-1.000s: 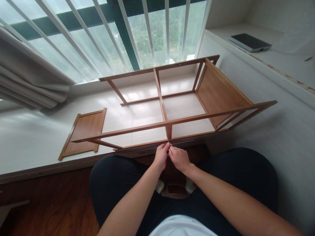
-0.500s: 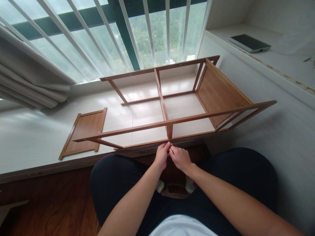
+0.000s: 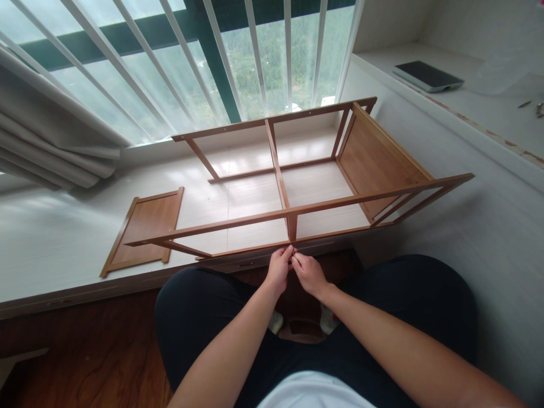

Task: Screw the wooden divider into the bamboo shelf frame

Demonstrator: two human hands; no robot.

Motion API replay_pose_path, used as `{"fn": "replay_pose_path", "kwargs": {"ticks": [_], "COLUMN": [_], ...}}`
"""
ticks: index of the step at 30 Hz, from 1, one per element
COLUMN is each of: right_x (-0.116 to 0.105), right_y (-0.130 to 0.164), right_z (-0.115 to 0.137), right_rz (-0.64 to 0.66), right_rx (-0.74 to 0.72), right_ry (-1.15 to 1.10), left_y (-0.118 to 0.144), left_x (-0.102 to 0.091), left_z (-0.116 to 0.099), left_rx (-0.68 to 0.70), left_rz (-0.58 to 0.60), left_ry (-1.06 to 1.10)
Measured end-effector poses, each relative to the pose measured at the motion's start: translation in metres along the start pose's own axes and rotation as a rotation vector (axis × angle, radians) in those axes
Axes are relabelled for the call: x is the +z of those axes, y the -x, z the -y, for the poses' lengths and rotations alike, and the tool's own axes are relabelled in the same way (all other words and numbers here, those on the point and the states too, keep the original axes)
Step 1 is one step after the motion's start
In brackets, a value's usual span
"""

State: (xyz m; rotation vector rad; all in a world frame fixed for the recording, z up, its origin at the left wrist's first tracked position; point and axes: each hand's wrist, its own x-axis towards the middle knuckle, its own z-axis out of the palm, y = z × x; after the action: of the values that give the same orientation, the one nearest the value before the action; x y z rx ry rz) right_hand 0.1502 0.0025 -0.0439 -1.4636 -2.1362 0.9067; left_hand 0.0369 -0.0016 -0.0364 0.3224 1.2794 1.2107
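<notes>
A brown wooden shelf frame (image 3: 238,218) lies on its side on the white window ledge, with a solid panel (image 3: 382,158) at its right end and a crossbar (image 3: 278,170) across its middle. My left hand (image 3: 279,267) is closed at the frame's near lower edge, right below the crossbar's end. Beside it, fingertips nearly touching, my right hand (image 3: 309,273) is closed too. What the fingers pinch is too small and too hidden to name. A separate wooden panel (image 3: 147,226) lies flat to the left.
The white ledge (image 3: 63,238) runs under a barred window (image 3: 263,68), with a grey curtain (image 3: 51,119) at left. On the right-hand shelf rest a dark flat device (image 3: 428,76) and small metal pieces (image 3: 524,104). My knees flank the frame's near side.
The view has shifted very slightly, bringing more of the small metal pieces on the right shelf into sight. Both hands stay at the same spot on the frame.
</notes>
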Motion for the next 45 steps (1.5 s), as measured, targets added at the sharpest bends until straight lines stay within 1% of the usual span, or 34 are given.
{"fn": "replay_pose_path", "kwargs": {"ticks": [4, 14, 23, 30, 35, 41, 45], "right_x": [-0.001, -0.006, -0.003, -0.009, -0.012, -0.015, -0.016], "right_y": [0.0, 0.003, 0.003, -0.001, -0.001, -0.001, -0.001], "right_z": [-0.001, -0.001, -0.001, 0.0, 0.003, 0.011, 0.014], "right_rz": [0.01, 0.02, 0.015, 0.044, 0.079, 0.121, 0.146], "right_rx": [-0.011, -0.018, 0.023, -0.003, -0.005, 0.027, 0.046], "right_ry": [-0.046, 0.006, -0.01, 0.171, 0.239, 0.344, 0.375], "left_y": [-0.002, -0.006, -0.007, -0.005, -0.003, -0.003, -0.003], "left_x": [-0.001, -0.004, -0.004, -0.002, 0.0, -0.001, -0.001], "left_z": [0.002, 0.008, 0.009, 0.007, 0.005, 0.005, 0.006], "left_rx": [0.005, 0.074, 0.089, 0.074, 0.065, 0.055, 0.067], "left_rz": [-0.006, -0.003, -0.002, 0.002, 0.007, -0.001, 0.009], "left_ry": [-0.01, -0.08, -0.111, -0.072, -0.06, -0.064, -0.066]}}
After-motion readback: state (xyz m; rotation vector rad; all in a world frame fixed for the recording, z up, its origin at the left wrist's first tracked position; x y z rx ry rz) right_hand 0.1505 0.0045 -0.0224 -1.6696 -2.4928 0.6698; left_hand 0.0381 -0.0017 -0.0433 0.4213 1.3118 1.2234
